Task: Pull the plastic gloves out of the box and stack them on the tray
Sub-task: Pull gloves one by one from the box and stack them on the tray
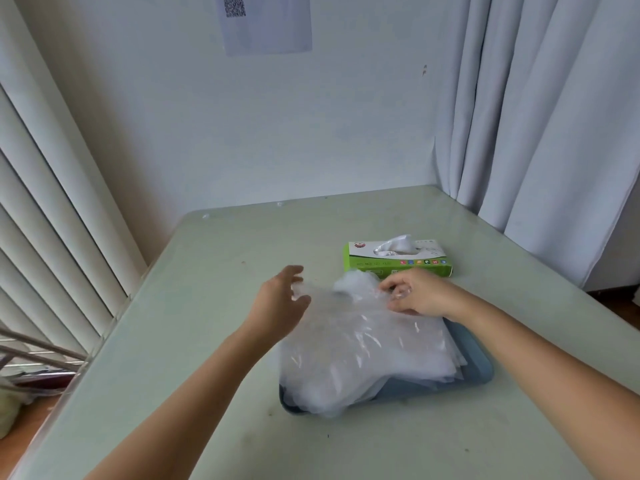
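Gloves lie heaped on the blue tray at the right middle of the bench, spilling over the tray's near-left corner. The green box stands just behind the tray, with the next glove poking from its slot. Right hand pinches the far edge of the top glove between thumb and fingertips; left hand is at that glove's left edge, fingers half spread with plastic between thumb and fingers, though whether they grip it I cannot tell
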A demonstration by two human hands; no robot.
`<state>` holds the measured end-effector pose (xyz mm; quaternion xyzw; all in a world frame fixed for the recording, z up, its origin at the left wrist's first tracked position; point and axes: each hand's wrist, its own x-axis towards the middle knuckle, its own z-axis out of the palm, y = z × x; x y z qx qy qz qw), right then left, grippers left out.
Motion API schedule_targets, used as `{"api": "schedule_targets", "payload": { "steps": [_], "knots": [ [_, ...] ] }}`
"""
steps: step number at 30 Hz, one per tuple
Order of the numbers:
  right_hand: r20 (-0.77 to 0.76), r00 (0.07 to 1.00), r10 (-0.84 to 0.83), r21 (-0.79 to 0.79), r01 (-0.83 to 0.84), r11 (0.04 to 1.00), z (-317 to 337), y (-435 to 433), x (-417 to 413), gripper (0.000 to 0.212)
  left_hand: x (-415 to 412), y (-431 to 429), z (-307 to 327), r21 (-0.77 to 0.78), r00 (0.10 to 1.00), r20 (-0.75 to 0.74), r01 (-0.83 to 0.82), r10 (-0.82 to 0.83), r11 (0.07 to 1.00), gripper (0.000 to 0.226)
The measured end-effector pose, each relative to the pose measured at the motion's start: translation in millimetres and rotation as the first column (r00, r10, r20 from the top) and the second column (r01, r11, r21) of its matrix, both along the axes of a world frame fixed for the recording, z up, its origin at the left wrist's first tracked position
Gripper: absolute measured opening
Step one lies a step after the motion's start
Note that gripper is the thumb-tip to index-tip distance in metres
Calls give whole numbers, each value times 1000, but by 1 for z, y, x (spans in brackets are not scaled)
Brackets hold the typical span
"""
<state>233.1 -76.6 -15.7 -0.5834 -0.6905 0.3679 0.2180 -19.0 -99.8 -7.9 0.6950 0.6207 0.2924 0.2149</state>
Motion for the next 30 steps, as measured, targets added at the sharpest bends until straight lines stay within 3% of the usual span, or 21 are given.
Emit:
{"api": "schedule_targets", "payload": {
  "steps": [2, 4, 8, 11, 14, 17, 19, 20, 22, 24, 27, 30],
  "knots": [
    [15, 1000, 6, 12, -7, 1000, -3, 0, 2, 38, 7, -10, 4, 207, 990, -143, 25, 4, 978, 51],
    [45, 999, 27, 27, -28, 999, -4, 0, 4, 39, 21, -22, 7, 270, 975, -193, 163, -113, 949, 48],
    [48, 996, 72, 17, -73, 997, -1, -1, 3, 42, 50, -34, -5, 80, 844, -383, 434, -374, 897, 54],
    [3, 997, 78, -32, -78, 996, 0, 1, 1, 45, 58, -31, -14, -82, 758, -485, 457, -437, 885, 58],
    [60, 994, 90, -22, -89, 996, 2, 1, 0, 44, 58, -27, -23, -251, 714, -506, 416, -484, 874, 58],
    [322, 945, -66, 295, -34, 955, 2, -6, -2, 34, 55, -27, -34, -328, 684, -523, 388, -508, 861, 58],
    [308, 938, -158, 554, -42, 832, -3, -19, -11, 33, 55, -27, -40, -318, 688, -529, 383, -498, 867, 58],
    [272, 955, -118, 601, -73, 796, -7, -27, -17, 35, 57, -27, -41, -311, 693, -528, 379, -490, 872, 58],
    [256, 966, 39, 535, -175, 827, -20, -42, -30, 42, 61, -28, -44, -288, 708, -529, 369, -468, 884, 60],
    [302, 941, 151, 370, -262, 891, -36, -51, -35, 47, 63, -29, -46, -269, 716, -530, 366, -454, 891, 62],
    [532, 821, 207, 132, -322, 938, -45, -51, -23, 58, 55, -31, -44, -306, 693, -541, 365, -476, 879, 71],
    [630, 735, 248, 0, -320, 947, -37, -49, -9, 90, 30, -35, -33, -398, 598, -595, 361, -536, 844, 86]
  ]
}}
